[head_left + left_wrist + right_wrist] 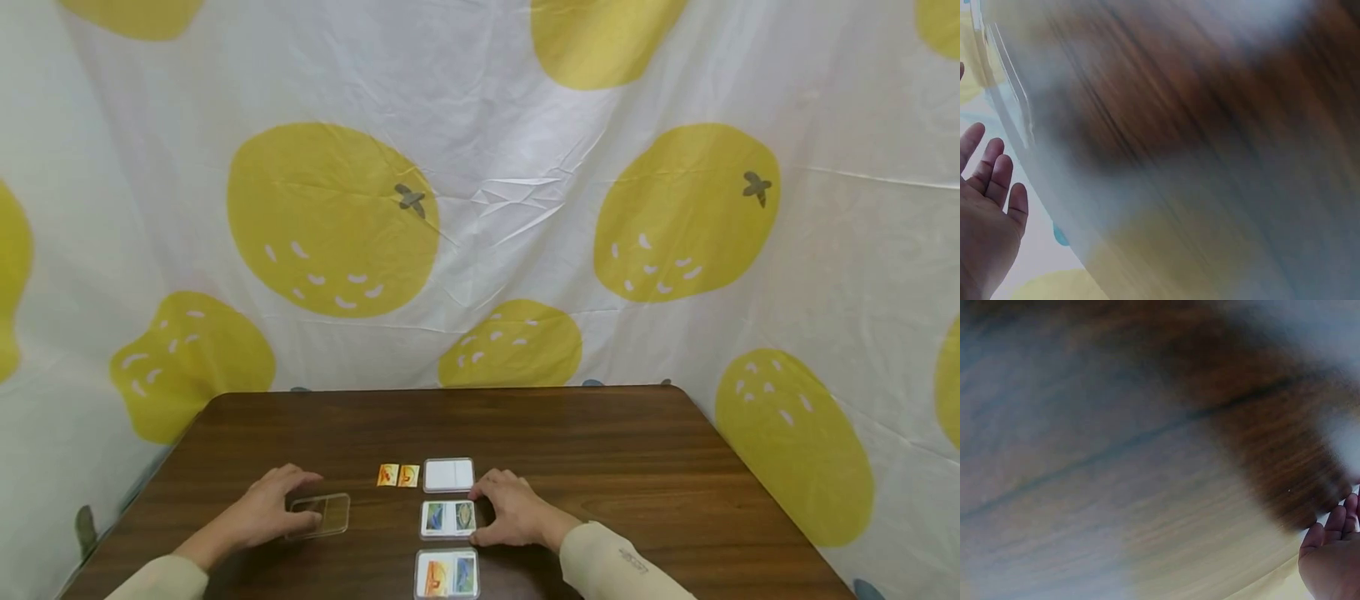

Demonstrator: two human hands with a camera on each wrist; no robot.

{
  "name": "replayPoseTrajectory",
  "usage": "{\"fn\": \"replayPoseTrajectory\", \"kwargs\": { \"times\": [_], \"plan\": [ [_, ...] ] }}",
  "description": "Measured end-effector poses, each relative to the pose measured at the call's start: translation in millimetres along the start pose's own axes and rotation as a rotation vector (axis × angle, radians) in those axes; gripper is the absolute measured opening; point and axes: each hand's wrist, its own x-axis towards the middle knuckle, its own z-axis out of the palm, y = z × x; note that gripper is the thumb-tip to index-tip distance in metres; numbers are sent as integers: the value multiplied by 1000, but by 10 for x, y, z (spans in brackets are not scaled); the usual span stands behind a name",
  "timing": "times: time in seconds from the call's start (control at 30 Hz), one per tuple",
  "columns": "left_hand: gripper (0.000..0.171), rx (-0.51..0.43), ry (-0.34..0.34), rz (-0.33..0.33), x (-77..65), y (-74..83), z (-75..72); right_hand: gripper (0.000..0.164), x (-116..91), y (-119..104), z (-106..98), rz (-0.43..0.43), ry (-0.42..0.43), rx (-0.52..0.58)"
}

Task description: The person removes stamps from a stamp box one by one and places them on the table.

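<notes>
On the left side of the table lies a clear plastic cover. My left hand is at its left end, thumb over its near left part and fingers spread apart from it. My right hand grips the right side of the middle clear case, fingers at the far corner and thumb at the near one. That case holds two small blue-and-green picture stamps on white. Behind it lies a case with a blank white insert. In front is a case with one orange and one blue stamp.
Two loose orange stamps lie left of the blank case. The brown wooden table reaches back to a white curtain printed with yellow fruit. Both wrist views mostly show blurred wood grain.
</notes>
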Motion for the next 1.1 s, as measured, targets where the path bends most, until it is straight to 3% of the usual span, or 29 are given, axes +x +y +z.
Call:
{"fn": "replayPoseTrajectory", "kwargs": {
  "times": [0.4, 0.7, 1.1],
  "plan": [
    [50, -151, -72, 21, 242, 261, 79, 50, 21, 34, 28, 8, -5, 7],
    [47, -156, -41, 104, 451, 510, 250, 50, 5, 21, 7, -11, 7, 16],
    [46, -231, -39, 191, 570, 827, 528, 51, 5, 2, -3, 2, -8, 33]
  ]
}}
